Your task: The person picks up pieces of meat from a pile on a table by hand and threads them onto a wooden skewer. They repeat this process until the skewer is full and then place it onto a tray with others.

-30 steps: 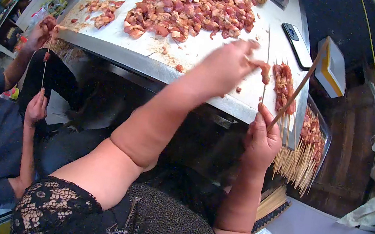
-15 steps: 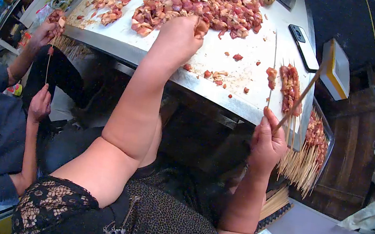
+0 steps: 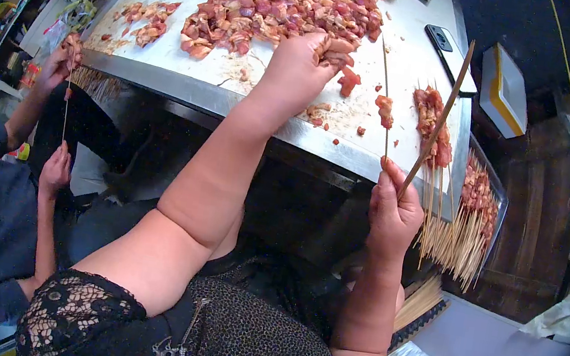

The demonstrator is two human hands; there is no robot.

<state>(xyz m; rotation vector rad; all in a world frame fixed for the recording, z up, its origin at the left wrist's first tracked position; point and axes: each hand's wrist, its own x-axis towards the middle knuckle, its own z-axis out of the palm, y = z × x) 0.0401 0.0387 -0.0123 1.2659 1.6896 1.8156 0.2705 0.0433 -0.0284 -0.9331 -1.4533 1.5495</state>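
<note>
My left hand [image 3: 310, 60] is curled closed at the front edge of a large pile of raw meat pieces [image 3: 281, 4]. A red meat piece [image 3: 349, 82] shows right under its fingertips. My right hand [image 3: 396, 206] grips a thin bamboo skewer [image 3: 384, 140] near the table's front edge. One meat chunk [image 3: 383, 110] is threaded on that skewer, below its tip. Held in the same hand is a thicker brown stick [image 3: 443, 117], slanting up and to the right. Just right of it lie several loaded meat skewers [image 3: 431, 125] on the metal table [image 3: 195, 91].
A phone [image 3: 450, 59] lies near the table's right edge. Beyond stands a white and yellow box [image 3: 502, 92]. At the right, a tray holds many loaded skewers [image 3: 477, 199]; bare sticks [image 3: 420, 301] sit below it. On the left, a co-worker's hands [image 3: 67, 61] hold a skewer with meat.
My left hand has moved right, away from the middle of the pile and toward the skewer. My right hand still holds the skewer and stick. The whole view has shifted slightly.
</note>
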